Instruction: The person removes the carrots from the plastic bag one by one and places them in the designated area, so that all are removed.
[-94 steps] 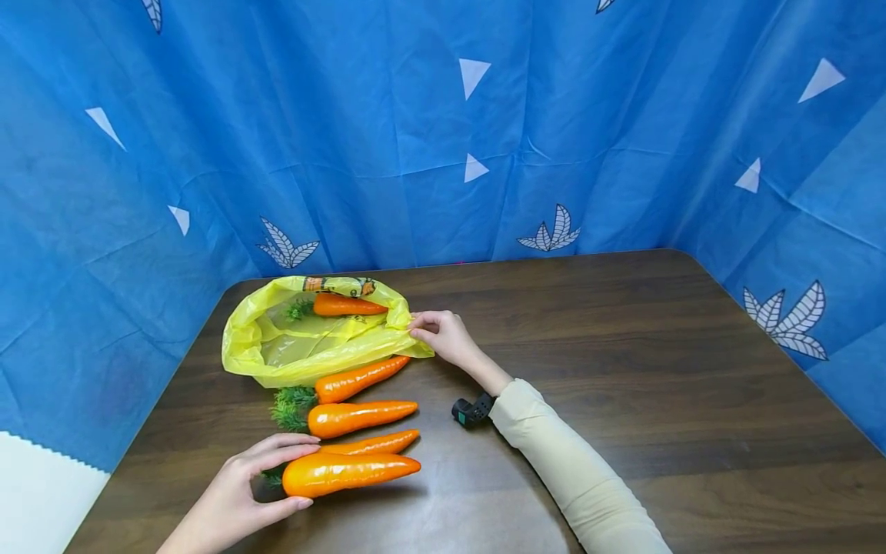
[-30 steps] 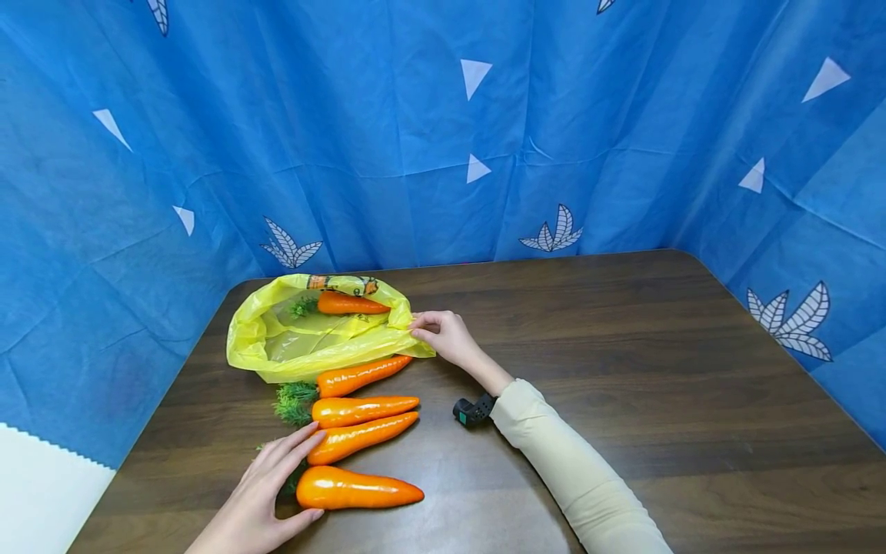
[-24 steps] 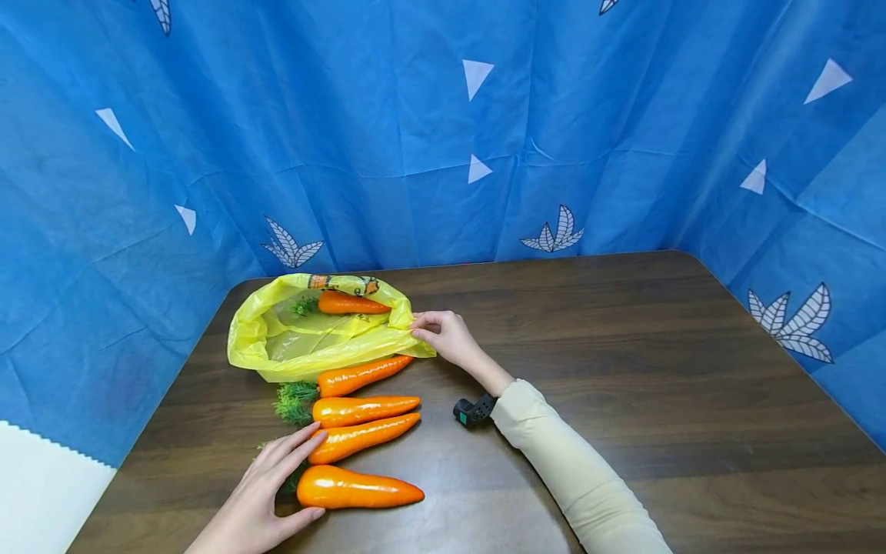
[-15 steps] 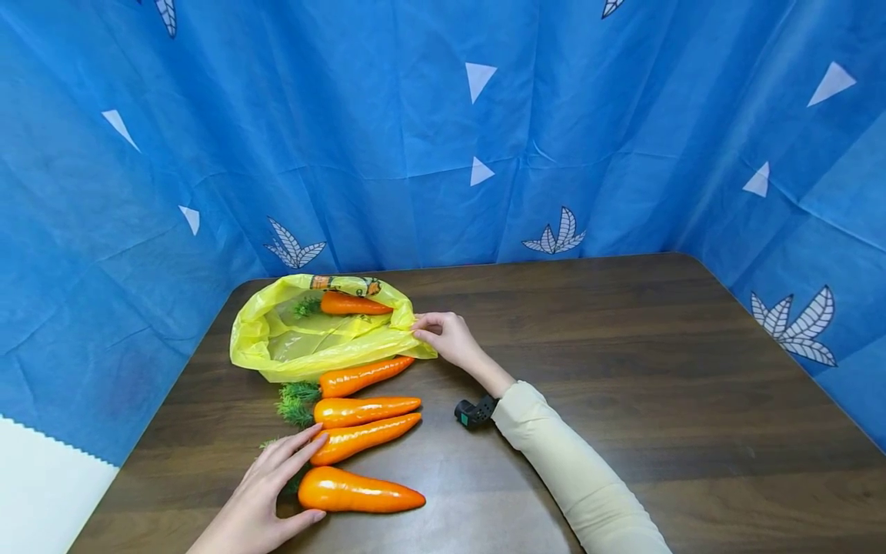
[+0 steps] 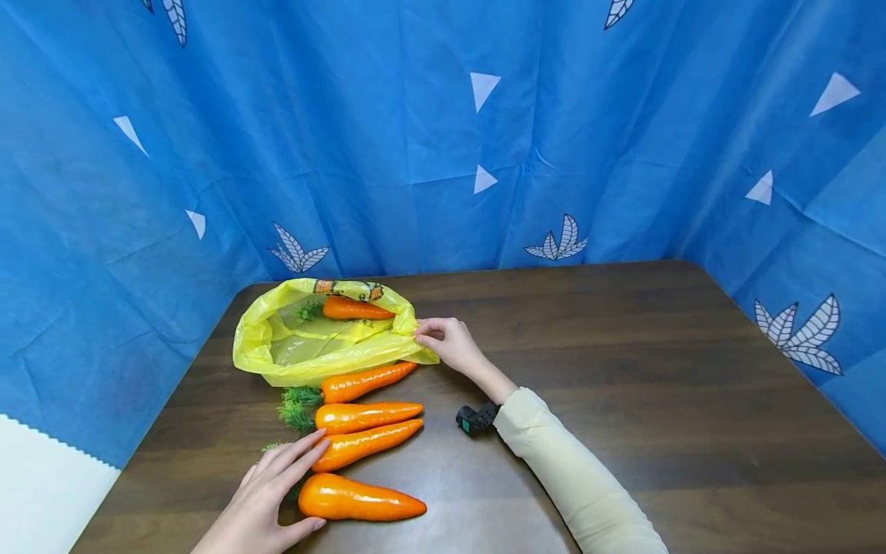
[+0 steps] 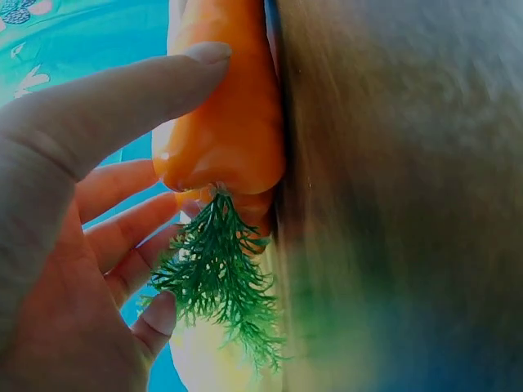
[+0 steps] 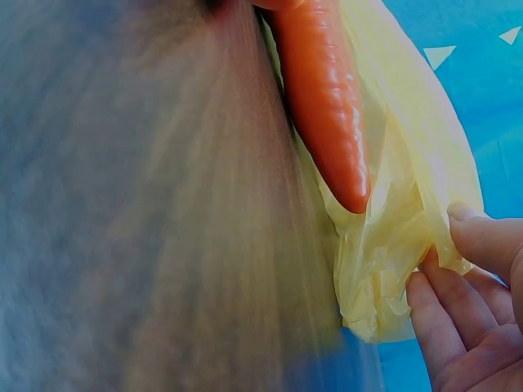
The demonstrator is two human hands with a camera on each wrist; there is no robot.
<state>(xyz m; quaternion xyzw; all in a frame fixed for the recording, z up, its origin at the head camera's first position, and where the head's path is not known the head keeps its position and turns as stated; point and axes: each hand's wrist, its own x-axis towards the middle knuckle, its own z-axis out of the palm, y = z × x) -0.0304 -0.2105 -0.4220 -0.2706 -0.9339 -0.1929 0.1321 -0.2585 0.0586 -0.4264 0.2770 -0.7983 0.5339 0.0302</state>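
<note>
Pinching the right end of a yellow bag point(image 5: 325, 360): right hand point(image 5: 453, 344), film held between thumb and fingers. Left hand point(image 5: 259, 500): thumb and fingers spread wide, fingertips on the second-nearest carrot point(image 5: 370, 444), thumb at the nearest carrot point(image 5: 360, 498), contact unclear. Two further carrots point(image 5: 370, 416) beyond, on the wooden table point(image 5: 623, 369); one carrot point(image 5: 354, 308) inside the bag.
</note>
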